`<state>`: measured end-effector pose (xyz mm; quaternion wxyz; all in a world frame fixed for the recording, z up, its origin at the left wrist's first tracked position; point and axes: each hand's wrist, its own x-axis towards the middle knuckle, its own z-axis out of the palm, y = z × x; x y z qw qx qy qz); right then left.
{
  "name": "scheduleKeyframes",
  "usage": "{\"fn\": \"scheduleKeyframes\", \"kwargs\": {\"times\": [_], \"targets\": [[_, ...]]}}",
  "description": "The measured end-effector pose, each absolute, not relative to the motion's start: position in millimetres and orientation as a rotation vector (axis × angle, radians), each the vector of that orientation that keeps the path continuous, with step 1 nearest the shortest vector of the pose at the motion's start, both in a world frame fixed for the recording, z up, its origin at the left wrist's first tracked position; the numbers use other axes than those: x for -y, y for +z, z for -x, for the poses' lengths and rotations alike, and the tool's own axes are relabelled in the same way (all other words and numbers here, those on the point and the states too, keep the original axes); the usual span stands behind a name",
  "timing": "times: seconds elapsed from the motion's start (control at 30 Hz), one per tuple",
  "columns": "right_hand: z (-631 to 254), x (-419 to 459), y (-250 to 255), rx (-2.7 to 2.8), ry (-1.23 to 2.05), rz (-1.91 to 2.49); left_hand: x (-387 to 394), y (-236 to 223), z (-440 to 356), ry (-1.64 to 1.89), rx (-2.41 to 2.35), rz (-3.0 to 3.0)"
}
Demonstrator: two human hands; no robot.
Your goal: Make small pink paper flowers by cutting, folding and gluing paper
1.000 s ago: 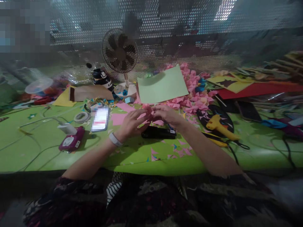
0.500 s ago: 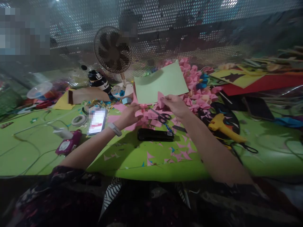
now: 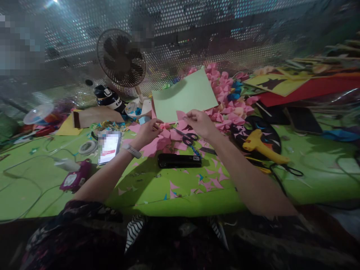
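Observation:
My right hand (image 3: 201,123) is closed, pinching a pink paper piece (image 3: 180,115) between thumb and fingertips in front of the pale green sheet. To the left, my left hand (image 3: 146,133) hovers over pink paper pieces (image 3: 160,142) with its fingers drawn together; what lies between them, if anything, is too small to make out. Scissors (image 3: 189,138) with dark handles lie on pink paper between the hands. Nearer me, a black stapler (image 3: 179,161) rests on the green tabletop (image 3: 157,187).
Behind the hands, a pale green sheet (image 3: 182,95) leans by a heap of folded pink paper (image 3: 219,80). A yellow glue gun (image 3: 263,146) lies right; a phone (image 3: 109,147), tape roll (image 3: 88,147) and purple adapter (image 3: 74,178) are left. A fan (image 3: 122,58) stands behind.
My hands have come apart from their meeting above the stapler. The right now holds a pink piece up; the left has moved left. The scissors have come into view between them.

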<state>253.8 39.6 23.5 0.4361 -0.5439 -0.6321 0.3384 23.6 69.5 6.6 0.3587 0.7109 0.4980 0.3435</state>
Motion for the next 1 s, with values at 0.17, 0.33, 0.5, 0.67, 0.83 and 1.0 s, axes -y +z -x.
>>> {"fn": "scheduleKeyframes", "kwargs": {"times": [0.17, 0.33, 0.5, 0.67, 0.83, 1.0], "targets": [[-254.3, -36.8, 25.6, 1.731, 0.834, 1.316, -48.4, 16.3, -5.7, 0.946, -1.168, -1.759], [-248.7, -36.7, 20.8, 1.763, 0.839, 1.303, -43.7, 8.7, -2.0, 1.034, -1.192, -1.745], [-245.1, -33.7, 18.5, 1.823, 0.873, 1.336, -44.2, -0.1, 5.2, 1.086, -1.339, -2.094], [-241.7, -23.0, 27.5, 1.927, 0.978, 1.349, -27.8, 0.3, 10.0, 0.766, -1.150, -2.368], [-235.8, -12.3, 31.8, 1.938, 1.052, 1.347, -14.7, 11.3, -4.4, 0.471, -1.338, -2.098], [-233.0, -11.6, 27.5, 1.943, 1.035, 1.387, -19.7, 11.5, -9.4, 0.336, -1.260, -2.070]]}}
